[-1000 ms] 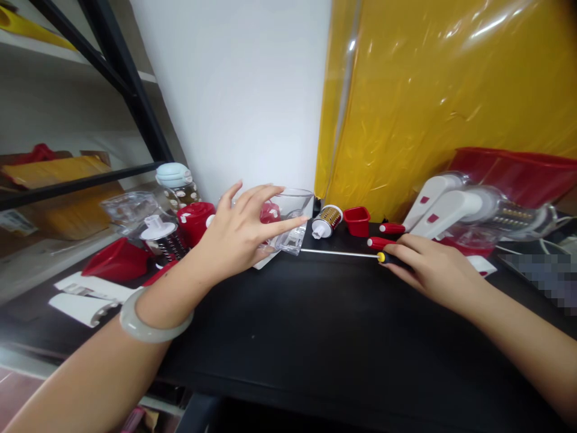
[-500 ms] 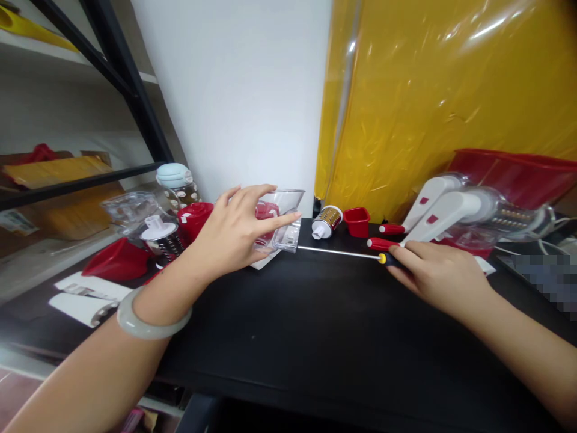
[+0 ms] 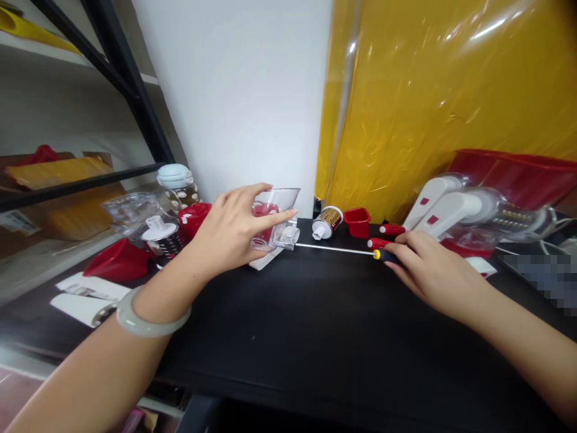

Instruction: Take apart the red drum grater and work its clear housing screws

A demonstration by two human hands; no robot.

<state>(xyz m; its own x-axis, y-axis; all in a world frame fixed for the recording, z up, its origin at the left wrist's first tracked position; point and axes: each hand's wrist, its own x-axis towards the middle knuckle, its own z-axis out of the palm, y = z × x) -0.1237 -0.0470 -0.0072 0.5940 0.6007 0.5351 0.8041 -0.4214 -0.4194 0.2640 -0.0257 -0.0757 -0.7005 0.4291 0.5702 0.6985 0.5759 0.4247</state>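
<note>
At the left, a red plastic piece (image 3: 118,260) is lying on the bench (image 3: 297,337), near a white-topped drum (image 3: 160,233). The left hand (image 3: 238,224) is gripping a clear plastic housing (image 3: 283,199) above the bench. A screwdriver (image 3: 342,249) is pointing at the housing's lower right end; whether its tip is touching is unclear. Behind the shaft, a perforated drum (image 3: 329,221) and a red cup (image 3: 357,224) are resting. The right hand (image 3: 419,258) is clasping the screwdriver's dark handle, with white-armed graters (image 3: 444,215) standing beyond.

Black tabletop (image 3: 315,337): grater drum (image 3: 332,220) on side, red cup (image 3: 357,224) beside, curved white piece (image 3: 77,308) left.
</note>
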